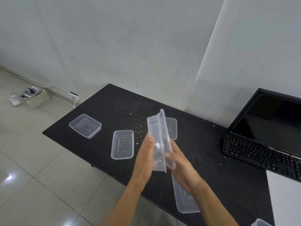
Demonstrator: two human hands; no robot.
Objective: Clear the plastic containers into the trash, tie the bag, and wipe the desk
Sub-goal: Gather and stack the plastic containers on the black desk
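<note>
Both my hands hold a clear plastic container point(158, 136) with a lid against it, stood on edge above the black desk point(211, 160). My left hand point(145, 159) presses its left side, my right hand point(182, 170) grips its right side. Two empty clear containers lie on the desk: one at the far left point(85, 125), one in the middle point(122, 144). A lid point(172, 128) lies behind the held container. Another lid point(184, 201) lies at the near edge, partly under my right wrist. A further container's corner point(260, 223) shows at the bottom right. Crumbs are scattered over the desk.
A black monitor point(273, 118) and keyboard point(260, 155) stand at the desk's right end. White paper point(285, 201) lies in front of the keyboard. On the tiled floor at the left are a power strip point(29, 93) and white cables along the wall.
</note>
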